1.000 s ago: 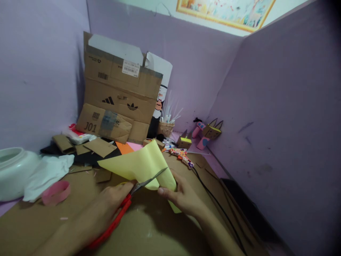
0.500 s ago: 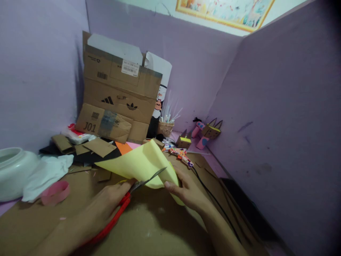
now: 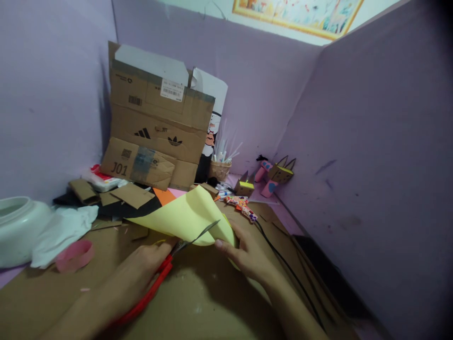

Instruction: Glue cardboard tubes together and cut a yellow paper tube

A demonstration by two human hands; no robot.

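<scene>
My left hand (image 3: 139,269) is closed around red-handled scissors (image 3: 161,276), its fingertips close to the paper's near edge. The scissor blades point up and right and lie across a sheet of yellow paper (image 3: 186,210). The paper is bent and curled, raised above the cardboard work surface (image 3: 191,295). My right hand (image 3: 249,252) grips the sheet's right end, thumb on the near side and the other fingers mostly hidden behind it. I cannot tell whether the blades have paper between them.
A patterned glue gun (image 3: 242,208) with a black cord lies to the right. At left are a pink paper ring (image 3: 74,256), a white jar (image 3: 19,233) and white tissue (image 3: 65,231). Cardboard scraps (image 3: 132,194) and an upright flattened box (image 3: 163,113) stand behind, with cardboard animal figures (image 3: 279,174) at back right.
The yellow paper and both hands have shifted very slightly left and up. The scissors keep nearly the same pose across the sheet, and both grips look unchanged.
</scene>
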